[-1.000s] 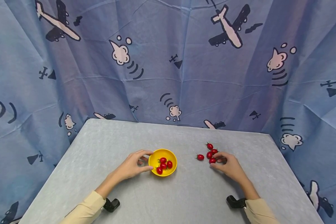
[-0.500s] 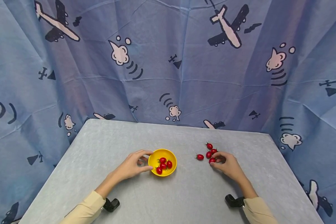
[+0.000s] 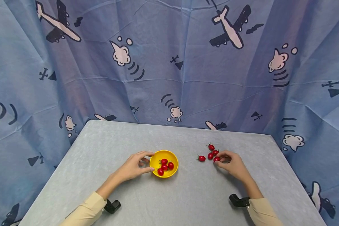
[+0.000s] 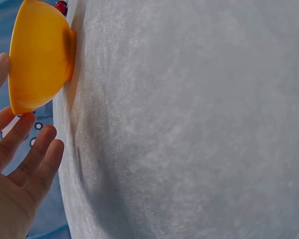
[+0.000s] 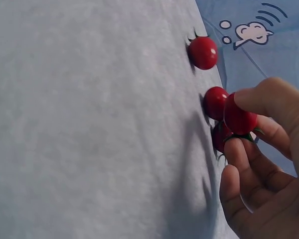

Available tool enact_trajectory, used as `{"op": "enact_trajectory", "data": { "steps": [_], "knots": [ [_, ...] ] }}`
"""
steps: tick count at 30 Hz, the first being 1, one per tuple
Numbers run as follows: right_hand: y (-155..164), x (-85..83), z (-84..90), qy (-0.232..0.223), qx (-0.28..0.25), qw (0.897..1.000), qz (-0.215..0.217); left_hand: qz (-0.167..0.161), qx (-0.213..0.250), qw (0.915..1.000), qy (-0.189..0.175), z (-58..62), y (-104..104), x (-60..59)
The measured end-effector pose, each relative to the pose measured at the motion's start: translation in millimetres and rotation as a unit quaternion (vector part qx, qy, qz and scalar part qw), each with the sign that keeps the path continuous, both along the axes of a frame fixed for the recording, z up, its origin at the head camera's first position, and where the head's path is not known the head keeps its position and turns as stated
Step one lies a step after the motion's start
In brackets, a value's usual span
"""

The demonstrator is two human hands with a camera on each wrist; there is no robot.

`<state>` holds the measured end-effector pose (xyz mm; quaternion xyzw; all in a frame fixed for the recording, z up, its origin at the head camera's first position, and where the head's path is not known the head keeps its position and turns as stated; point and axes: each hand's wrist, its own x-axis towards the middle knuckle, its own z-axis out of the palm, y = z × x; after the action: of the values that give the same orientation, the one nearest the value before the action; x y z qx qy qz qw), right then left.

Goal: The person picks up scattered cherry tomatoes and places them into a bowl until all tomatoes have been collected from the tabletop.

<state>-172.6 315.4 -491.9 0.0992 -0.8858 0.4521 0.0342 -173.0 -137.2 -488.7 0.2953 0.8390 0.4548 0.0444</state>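
Note:
A yellow bowl (image 3: 153, 163) stands on the table with several red cherry tomatoes (image 3: 164, 167) inside. My left hand (image 3: 134, 166) touches the bowl's left rim with thumb and fingertips, its fingers fairly straight in the left wrist view. To the right, my right hand (image 3: 233, 164) pinches one cherry tomato (image 5: 240, 117) between thumb and fingers. That tomato appears lifted off the table in the right wrist view, with its green stem end toward the fingers. Close by lie loose cherry tomatoes (image 3: 211, 147), one of them (image 3: 201, 158) a little apart on the left.
The pale grey table (image 3: 169, 201) ends at the back against a blue curtain (image 3: 147, 94) printed with planes. Dark wrist-worn devices (image 3: 112, 207) sit at both cuffs. A gap of table separates the bowl from the loose tomatoes.
My right hand has shifted slightly right and away from the person, with the pinched cherry tomato moving along. The left hand and the bowl stay where they were.

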Motion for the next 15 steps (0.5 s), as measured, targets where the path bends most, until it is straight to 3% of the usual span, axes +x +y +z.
{"op": "enact_trajectory", "data": {
  "steps": [15],
  "knots": [
    [7.4, -2.7, 10.7, 0.0, -0.023, 1.0, 0.01, 0.0, -0.004, 1.0, 0.001, 0.7, 0.1, 0.5]
  ]
}}
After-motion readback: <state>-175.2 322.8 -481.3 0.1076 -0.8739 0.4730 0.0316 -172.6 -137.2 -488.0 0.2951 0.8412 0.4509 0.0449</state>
